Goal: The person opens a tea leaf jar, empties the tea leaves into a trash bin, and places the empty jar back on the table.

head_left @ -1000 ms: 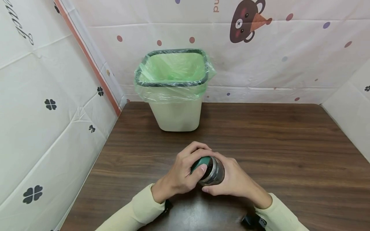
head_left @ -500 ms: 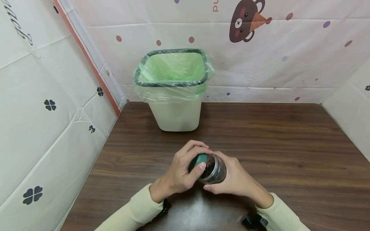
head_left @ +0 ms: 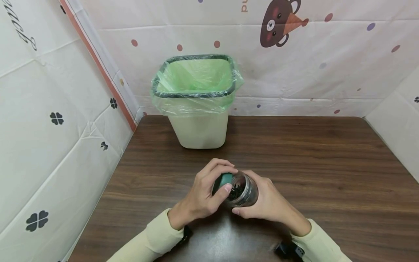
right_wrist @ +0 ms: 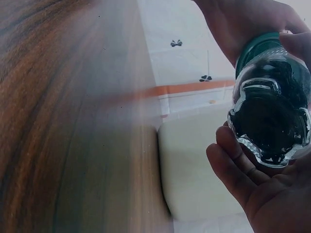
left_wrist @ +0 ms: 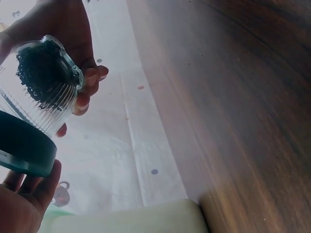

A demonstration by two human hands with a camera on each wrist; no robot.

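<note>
A clear ribbed glass jar [head_left: 247, 193] with dark, loose, leaf-like bits inside is tilted with its mouth toward the left. My right hand [head_left: 266, 200] grips it round the side. In the left wrist view the dark contents [left_wrist: 43, 73] lie at the jar's base end. My left hand [head_left: 206, 191] holds a green lid [head_left: 226, 179] between thumb and fingers, beside the jar's mouth. In the right wrist view the jar's bottom [right_wrist: 269, 126] faces the camera, and the green lid [right_wrist: 257, 48] shows behind it.
A pale bin [head_left: 201, 133] lined with a green plastic bag [head_left: 157, 103] stands at the back of the brown wooden table [head_left: 311, 156]. Printed white sheeting [head_left: 327, 65] hangs behind and at both sides. Dark wrist devices [head_left: 289, 251] sit under the sleeves.
The green lid in my left hand has shifted slightly left and away from the jar's mouth. More of the dark contents shows. The jar has moved a little to the right.
</note>
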